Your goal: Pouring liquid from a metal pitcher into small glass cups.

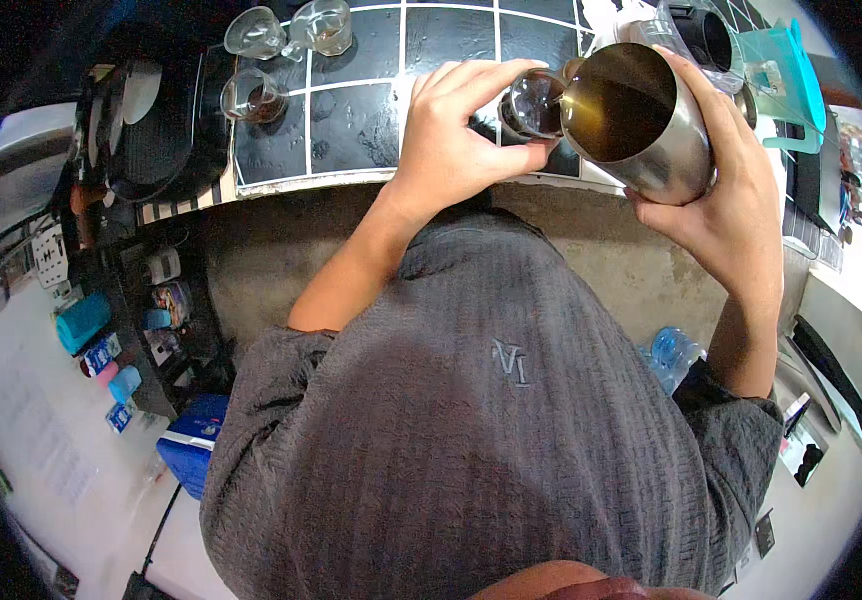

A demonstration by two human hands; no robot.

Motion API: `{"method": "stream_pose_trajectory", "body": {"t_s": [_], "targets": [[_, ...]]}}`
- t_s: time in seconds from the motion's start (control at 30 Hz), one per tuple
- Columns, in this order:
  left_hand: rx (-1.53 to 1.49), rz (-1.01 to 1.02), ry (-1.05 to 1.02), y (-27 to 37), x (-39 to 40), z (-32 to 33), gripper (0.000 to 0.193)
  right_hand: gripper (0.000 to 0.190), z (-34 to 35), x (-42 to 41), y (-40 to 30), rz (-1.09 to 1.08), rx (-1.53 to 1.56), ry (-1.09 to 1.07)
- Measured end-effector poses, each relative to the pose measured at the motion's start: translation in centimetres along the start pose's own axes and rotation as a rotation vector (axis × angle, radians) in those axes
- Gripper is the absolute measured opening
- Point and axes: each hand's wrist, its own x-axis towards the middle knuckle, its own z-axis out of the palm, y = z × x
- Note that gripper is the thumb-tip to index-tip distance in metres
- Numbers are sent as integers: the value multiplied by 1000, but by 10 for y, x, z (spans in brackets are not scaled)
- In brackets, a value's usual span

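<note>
My left hand [452,131] grips a small clear glass [532,105] between thumb and fingers, and dark liquid seems to show in it. A brushed stainless-steel cup [675,169] is tilted in my right hand [735,180], its mouth towards the left. The steel rim meets or almost meets the glass; whether liquid is flowing across I cannot tell. A yellowish gleam lights the cup's inside wall. Left of my hands stand a clear glass [255,96] with brown residue, a glass cup [322,28] with a little brown liquid, and another glass cup [255,34].
Wet black tiles with white grout cover the counter [356,112]. A dark appliance or pan [150,127] sits at its left end. On the right is a turquoise plastic pitcher [783,82] beside clear containers. Below are a blue cooler box [191,446] and a clear blue plastic bottle [675,352].
</note>
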Motion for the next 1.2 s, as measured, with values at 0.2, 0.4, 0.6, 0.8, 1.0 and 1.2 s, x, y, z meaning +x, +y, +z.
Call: {"method": "stream_pose_trajectory", "body": {"t_s": [0.2,0.4,0.6,0.8,1.0,1.2], "targets": [[-2,3,6,3,1,0,59,98,2,0,-2,2,18,35],[54,-7,-30,6,2,-6,62,100,11,-3,1,-7,92,75],[21,-20,5,12,3,-8,59,101,23,-17,1,54,181,208],[56,-41,-10,7,7,-13,58,87,47,-40,5,284,525,421],[190,-108,-13,-7,16,-9,59,75,68,-76,12,586,975,494],[181,-232,-25,-23,32,7,61,78,76,-98,36,606,833,646]]}}
